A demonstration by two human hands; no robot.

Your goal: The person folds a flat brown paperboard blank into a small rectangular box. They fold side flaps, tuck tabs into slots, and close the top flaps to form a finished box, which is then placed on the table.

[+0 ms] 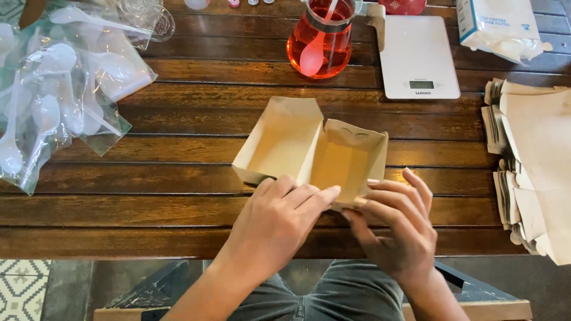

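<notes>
A brown paper box point(309, 148) lies half-folded on the dark wooden table point(178, 178), its lid flap spread to the left and its tray part raised on the right. My left hand point(279, 217) rests on the near edge of the box, fingers pointing right along the fold. My right hand point(398, 223) pinches the box's near right corner with thumb and fingers. Both hands meet at the front wall of the tray.
A clear bag of white plastic spoons point(53, 83) lies at the left. A glass jug of red liquid with a pink spoon point(321, 41) stands behind the box, beside a white kitchen scale point(416, 53). A white packet point(499, 24) and stacked flat brown boxes point(529, 160) fill the right.
</notes>
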